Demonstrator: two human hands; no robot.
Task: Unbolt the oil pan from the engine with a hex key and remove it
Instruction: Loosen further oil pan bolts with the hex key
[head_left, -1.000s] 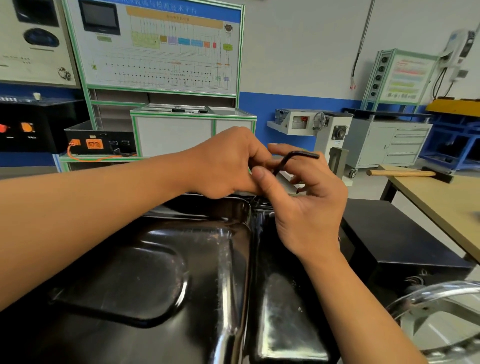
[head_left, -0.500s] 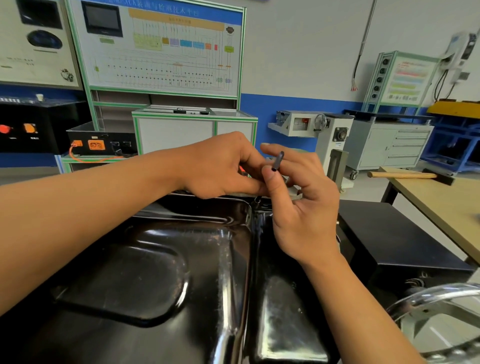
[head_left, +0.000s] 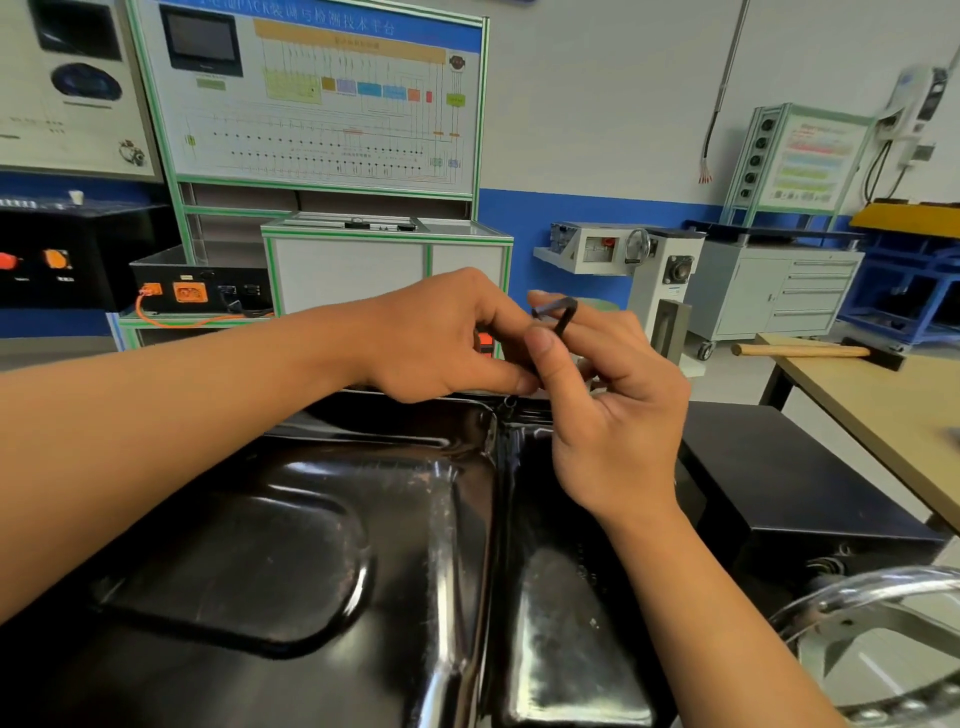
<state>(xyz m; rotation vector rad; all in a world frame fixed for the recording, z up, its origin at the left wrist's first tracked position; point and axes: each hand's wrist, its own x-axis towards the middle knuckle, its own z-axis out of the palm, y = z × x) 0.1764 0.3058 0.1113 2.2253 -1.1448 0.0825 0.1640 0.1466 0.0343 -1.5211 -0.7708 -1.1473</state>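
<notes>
Head view is showing me the black oil pan (head_left: 311, 545) lying closest, and at its far rim my right hand (head_left: 618, 415) is pinching the hex key (head_left: 565, 319) between thumb and fingers while my left hand (head_left: 436, 338), fingers curled, is gripping its lower shaft.
</notes>
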